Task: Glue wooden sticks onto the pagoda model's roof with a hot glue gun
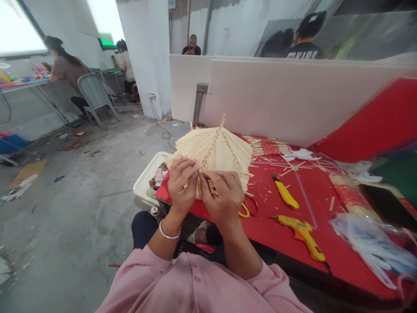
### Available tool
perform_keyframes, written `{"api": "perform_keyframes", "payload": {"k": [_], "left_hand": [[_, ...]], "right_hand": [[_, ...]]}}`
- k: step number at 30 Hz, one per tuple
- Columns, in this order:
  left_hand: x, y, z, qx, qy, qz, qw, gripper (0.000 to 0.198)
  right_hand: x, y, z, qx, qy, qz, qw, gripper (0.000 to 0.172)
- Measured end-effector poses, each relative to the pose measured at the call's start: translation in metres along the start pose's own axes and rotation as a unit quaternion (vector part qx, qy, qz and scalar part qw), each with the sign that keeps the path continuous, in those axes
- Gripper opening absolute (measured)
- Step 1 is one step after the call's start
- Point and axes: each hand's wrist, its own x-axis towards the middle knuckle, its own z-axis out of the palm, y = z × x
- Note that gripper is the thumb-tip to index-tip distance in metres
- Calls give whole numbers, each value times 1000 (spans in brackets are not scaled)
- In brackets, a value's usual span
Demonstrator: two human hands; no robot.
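Note:
A roof-shaped model of thin wooden sticks [221, 150] stands at the near left corner of the red table, its ridge rising to a peak with one stick jutting up. My left hand [183, 182] is in front of its near side, thumb and fingers pinched. Beside it, my right hand [223, 191] is pinched too, and the fingertips of both hands nearly meet at the model's lower edge. Whatever lies between the fingertips is too small to make out. Yellow-and-red-handled scissors [245, 211] lie partly hidden behind my right hand.
On the red table [260, 234] lie a yellow utility knife [286, 193], a yellow glue gun [302, 234], loose sticks [293, 167], a plastic bag [371, 239] and a dark phone [387, 202]. A white bin [146, 178] stands left. White boards [276, 100] rise behind; other people sit farther off.

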Motion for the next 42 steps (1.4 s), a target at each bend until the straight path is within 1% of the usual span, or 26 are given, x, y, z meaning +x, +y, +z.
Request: {"api": "perform_keyframes", "payload": {"k": [6,11,23,33,42], "left_hand": [[0,-1,-1,16,-6,7,1000,12],[0,-1,0,7,-4,3,1000,12],[0,-1,-1,3,-4,1,1000,12],[-1,-2,0,0,-8,-2,1000,13],[-1,-2,0,-3,-7,2,1000,14]], "right_hand": [[-4,4,0,-6,-10,14,1000,8],[-6,6,0,-12,-20,17,1000,8],[-2,4,0,-17,-13,13,1000,5],[-3,4,0,-20,-19,21,999,6],[-3,5,0,-16,-17,12,1000,5]]}}
